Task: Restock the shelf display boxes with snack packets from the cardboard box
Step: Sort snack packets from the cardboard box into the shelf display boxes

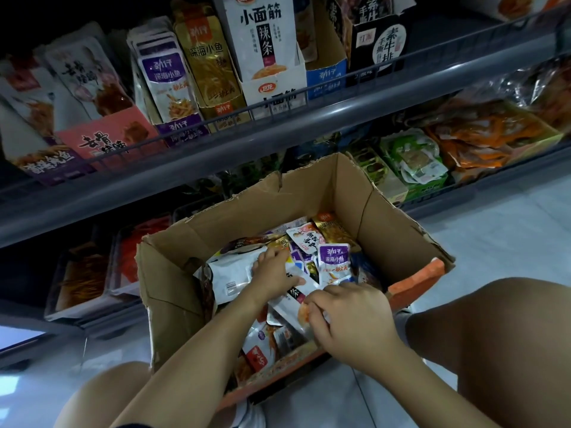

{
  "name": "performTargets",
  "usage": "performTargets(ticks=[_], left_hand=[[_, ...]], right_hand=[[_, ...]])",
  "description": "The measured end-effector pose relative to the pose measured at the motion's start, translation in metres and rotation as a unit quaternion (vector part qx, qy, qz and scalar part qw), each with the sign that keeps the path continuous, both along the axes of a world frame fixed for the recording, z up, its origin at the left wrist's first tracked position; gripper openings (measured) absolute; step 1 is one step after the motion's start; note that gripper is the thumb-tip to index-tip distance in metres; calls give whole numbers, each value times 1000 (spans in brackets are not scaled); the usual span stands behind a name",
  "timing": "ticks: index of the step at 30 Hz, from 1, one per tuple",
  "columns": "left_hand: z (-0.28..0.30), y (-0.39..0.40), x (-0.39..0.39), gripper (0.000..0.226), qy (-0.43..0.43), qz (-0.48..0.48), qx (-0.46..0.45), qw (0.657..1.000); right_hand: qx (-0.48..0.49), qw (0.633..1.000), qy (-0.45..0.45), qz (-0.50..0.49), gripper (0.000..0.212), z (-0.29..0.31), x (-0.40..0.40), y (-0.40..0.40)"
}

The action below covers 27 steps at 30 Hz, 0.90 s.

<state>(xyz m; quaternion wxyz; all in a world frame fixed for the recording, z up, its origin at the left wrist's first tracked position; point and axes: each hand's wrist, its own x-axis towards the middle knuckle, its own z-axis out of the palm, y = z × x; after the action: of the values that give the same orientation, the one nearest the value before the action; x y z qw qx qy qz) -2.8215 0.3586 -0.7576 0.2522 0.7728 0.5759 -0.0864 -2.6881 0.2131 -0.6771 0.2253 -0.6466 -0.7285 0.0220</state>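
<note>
The open cardboard box (272, 217) sits on the pale tiled floor (509, 211) between the person's two bare knees, its flaps standing up, directly in front of the lower shelves. Inside lies a loose heap of snack packets, too jumbled to count: white ones, a gold one (329, 225) near the far wall, a purple-labelled packet (334, 257) lying face up just beyond the right hand, and a red-and-white packet (258, 355) near the near wall.

Both hands are down in the box. The left hand (273, 271) rests palm-down on a large white packet (230, 273), fingers reaching forward over the heap; whether they are curled round anything cannot be told. The right hand (349, 316) has its fingers curled and pinches the lower end of a long white packet (293, 301), beside the left wrist.

Above the box a grey shelf rail (278, 131) fronts one row of display boxes. Seven can be made out from left to right: a purple-fronted one (49, 166), a pink one (108, 140), a purple fish-snack box (176, 128), a gold one (224, 111), a white display box (272, 91) with one tall white packet standing in front, a blue display box (326, 77) that looks nearly unfilled, and a black one (375, 60). Below the rail, a green carton (423, 177) and orange packets (482, 140) fill the right side, and trays of orange packets (92, 273) stand at the left.
</note>
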Motion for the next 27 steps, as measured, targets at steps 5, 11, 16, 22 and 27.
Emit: performTargets(ticks=[5,11,16,22,27], left_hand=[[9,1,-1,101,4,22,-30,999],[26,0,-13,97,-51,60,-80,994],[50,-3,-30,83,-90,90,-110,986],[109,-3,-51,24,-269,215,-12,939],[163,-16,-58,26,-419,268,20,867]], right_hand=[[-14,1000,8,-2,31,2,0,0],[-15,1000,5,-4,34,3,0,1],[-36,999,-10,-1,33,9,1,-1],[-88,994,64,2,36,29,4,-5],[-78,975,205,-31,48,61,14,22]])
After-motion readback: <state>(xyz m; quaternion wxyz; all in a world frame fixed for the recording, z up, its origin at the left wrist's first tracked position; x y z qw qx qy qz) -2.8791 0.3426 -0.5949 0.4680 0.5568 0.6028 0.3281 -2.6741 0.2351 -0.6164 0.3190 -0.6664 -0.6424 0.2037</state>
